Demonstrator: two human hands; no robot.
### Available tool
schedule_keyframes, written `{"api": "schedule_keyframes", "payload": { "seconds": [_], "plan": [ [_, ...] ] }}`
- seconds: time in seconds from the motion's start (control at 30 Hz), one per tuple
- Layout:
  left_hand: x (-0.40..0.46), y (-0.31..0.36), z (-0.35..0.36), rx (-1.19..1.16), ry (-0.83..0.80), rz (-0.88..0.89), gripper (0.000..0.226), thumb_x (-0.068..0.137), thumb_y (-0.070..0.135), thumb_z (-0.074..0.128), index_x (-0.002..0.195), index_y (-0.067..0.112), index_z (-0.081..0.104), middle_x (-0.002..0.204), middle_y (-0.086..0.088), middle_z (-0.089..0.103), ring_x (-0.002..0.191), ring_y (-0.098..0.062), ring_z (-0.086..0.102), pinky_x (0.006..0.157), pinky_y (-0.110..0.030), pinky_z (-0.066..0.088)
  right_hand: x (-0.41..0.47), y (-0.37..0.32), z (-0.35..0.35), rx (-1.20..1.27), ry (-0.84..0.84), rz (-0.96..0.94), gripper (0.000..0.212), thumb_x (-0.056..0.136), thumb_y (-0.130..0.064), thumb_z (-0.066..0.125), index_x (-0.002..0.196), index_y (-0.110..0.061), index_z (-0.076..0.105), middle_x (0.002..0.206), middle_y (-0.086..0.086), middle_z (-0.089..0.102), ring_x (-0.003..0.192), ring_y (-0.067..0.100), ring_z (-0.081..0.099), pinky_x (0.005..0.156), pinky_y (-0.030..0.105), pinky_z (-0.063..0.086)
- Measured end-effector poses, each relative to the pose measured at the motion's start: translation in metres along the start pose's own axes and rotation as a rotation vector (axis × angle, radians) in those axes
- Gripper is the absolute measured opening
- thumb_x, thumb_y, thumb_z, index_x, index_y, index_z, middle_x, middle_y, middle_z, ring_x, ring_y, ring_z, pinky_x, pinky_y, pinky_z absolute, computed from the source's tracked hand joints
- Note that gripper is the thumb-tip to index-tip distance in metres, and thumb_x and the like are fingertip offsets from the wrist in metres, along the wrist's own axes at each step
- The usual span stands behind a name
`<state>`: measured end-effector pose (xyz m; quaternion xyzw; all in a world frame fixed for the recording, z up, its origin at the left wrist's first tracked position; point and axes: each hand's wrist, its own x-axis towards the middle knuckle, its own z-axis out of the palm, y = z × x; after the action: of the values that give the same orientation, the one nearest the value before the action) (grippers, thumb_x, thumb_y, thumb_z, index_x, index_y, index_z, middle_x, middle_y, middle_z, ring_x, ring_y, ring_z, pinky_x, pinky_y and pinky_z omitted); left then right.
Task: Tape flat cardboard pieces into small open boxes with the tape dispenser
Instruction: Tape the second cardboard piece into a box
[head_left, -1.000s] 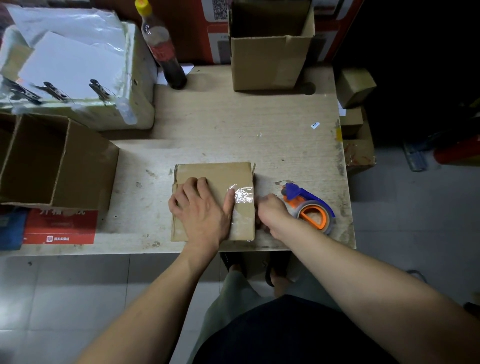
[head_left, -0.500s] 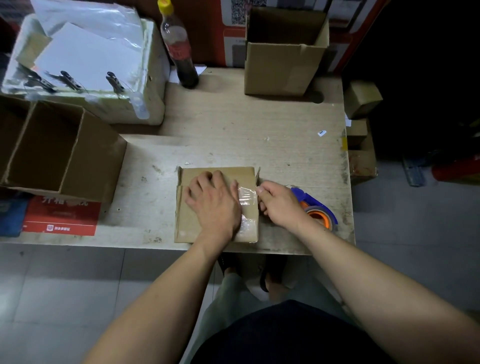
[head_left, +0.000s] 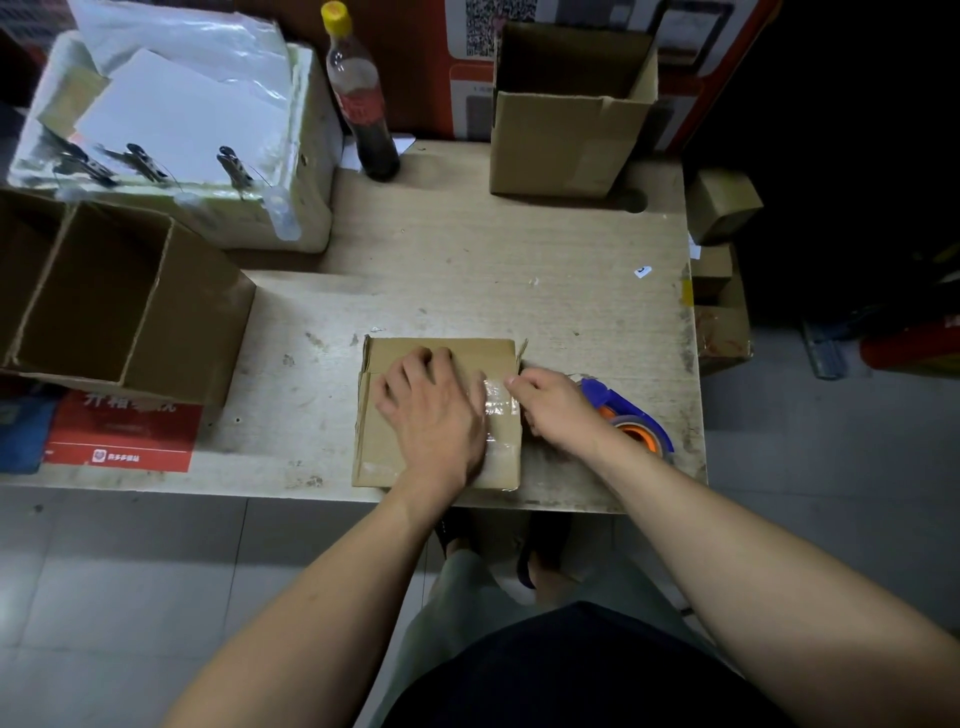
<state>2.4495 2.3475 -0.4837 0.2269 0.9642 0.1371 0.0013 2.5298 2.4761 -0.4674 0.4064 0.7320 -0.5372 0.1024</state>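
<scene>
Head view: left hand (head_left: 434, 410) lies flat and open on the cardboard piece (head_left: 436, 413).
Right hand (head_left: 553, 408): fingers curled, pinching the cardboard's right edge.
Tape dispenser (head_left: 631, 418): just behind the right hand.

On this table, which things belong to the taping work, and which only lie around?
In the job:
- flat cardboard piece, under the left hand
- clear tape on it, at the right hand
- tape dispenser

Only lying around:
- dark bottle
- open boxes
- foam box with clips
</scene>
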Motion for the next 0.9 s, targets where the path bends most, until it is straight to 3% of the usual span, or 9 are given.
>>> {"api": "schedule_keyframes", "payload": {
  "seconds": [0.1, 0.27, 0.4, 0.5, 0.63, 0.73, 0.9],
  "plan": [
    [-0.011, -0.009, -0.003, 0.039, -0.085, 0.056, 0.064, 0.092, 0.068, 0.050, 0.130, 0.016, 0.054, 0.139, -0.012, 0.049, 0.130, -0.035, 0.041, 0.112, -0.058, 0.027, -0.005, -0.004, -0.002, -0.053, 0.010, 0.010, 0.048, 0.104, -0.045, 0.053, 0.069, -0.012, 0.053, 0.062, -0.002, 0.048, 0.061, 0.015, 0.045, 0.058, 0.032, 0.033],
    [-0.014, -0.016, -0.011, 0.022, -0.104, 0.076, 0.064, 0.095, 0.061, 0.050, 0.138, 0.014, 0.049, 0.147, -0.014, 0.046, 0.135, -0.034, 0.037, 0.114, -0.058, 0.025, -0.011, -0.005, 0.003, -0.192, 0.005, -0.073, 0.051, 0.108, -0.045, 0.043, 0.062, -0.021, 0.046, 0.064, -0.003, 0.049, 0.069, 0.019, 0.048, 0.061, 0.034, 0.032],
    [-0.016, -0.039, -0.029, 0.060, -0.081, -0.152, 0.088, 0.087, 0.074, 0.055, 0.143, 0.007, 0.043, 0.152, -0.020, 0.039, 0.140, -0.041, 0.033, 0.112, -0.061, 0.028, -0.012, 0.001, -0.004, -0.156, 0.017, -0.076, 0.054, 0.105, -0.053, 0.046, 0.073, -0.010, 0.054, 0.068, -0.001, 0.054, 0.064, 0.015, 0.049, 0.057, 0.032, 0.033],
    [-0.022, -0.051, -0.035, 0.012, -0.181, -0.305, 0.103, 0.083, 0.082, 0.050, 0.148, 0.004, 0.033, 0.151, -0.021, 0.041, 0.136, -0.042, 0.037, 0.106, -0.063, 0.035, -0.013, 0.003, -0.004, -0.240, -0.067, -0.029, 0.067, 0.096, -0.067, 0.052, 0.080, -0.002, 0.058, 0.069, 0.001, 0.056, 0.065, 0.017, 0.052, 0.059, 0.033, 0.035],
    [-0.019, -0.045, -0.034, -0.079, -0.223, -0.337, 0.107, 0.084, 0.082, 0.049, 0.152, 0.003, 0.024, 0.138, -0.021, 0.050, 0.128, -0.040, 0.045, 0.097, -0.059, 0.042, -0.011, 0.003, 0.003, -0.167, -0.074, -0.031, 0.057, 0.101, -0.057, 0.051, 0.087, -0.003, 0.064, 0.076, 0.007, 0.065, 0.073, 0.025, 0.060, 0.065, 0.034, 0.042],
    [-0.012, -0.042, -0.035, -0.114, -0.223, -0.350, 0.108, 0.084, 0.081, 0.049, 0.152, 0.002, 0.023, 0.137, -0.020, 0.049, 0.127, -0.039, 0.045, 0.094, -0.057, 0.044, -0.012, 0.005, -0.001, -0.093, -0.085, -0.018, 0.047, 0.103, -0.054, 0.050, 0.081, -0.012, 0.055, 0.072, 0.003, 0.058, 0.067, 0.020, 0.055, 0.065, 0.035, 0.044],
    [-0.001, -0.034, -0.033, -0.145, -0.225, -0.363, 0.109, 0.083, 0.081, 0.051, 0.153, 0.001, 0.023, 0.139, -0.021, 0.048, 0.127, -0.040, 0.045, 0.093, -0.056, 0.045, -0.008, -0.009, -0.011, -0.302, 0.004, -0.102, 0.047, 0.106, -0.043, 0.049, 0.066, -0.020, 0.044, 0.068, -0.004, 0.050, 0.071, 0.020, 0.047, 0.058, 0.033, 0.030]
  ]
}}
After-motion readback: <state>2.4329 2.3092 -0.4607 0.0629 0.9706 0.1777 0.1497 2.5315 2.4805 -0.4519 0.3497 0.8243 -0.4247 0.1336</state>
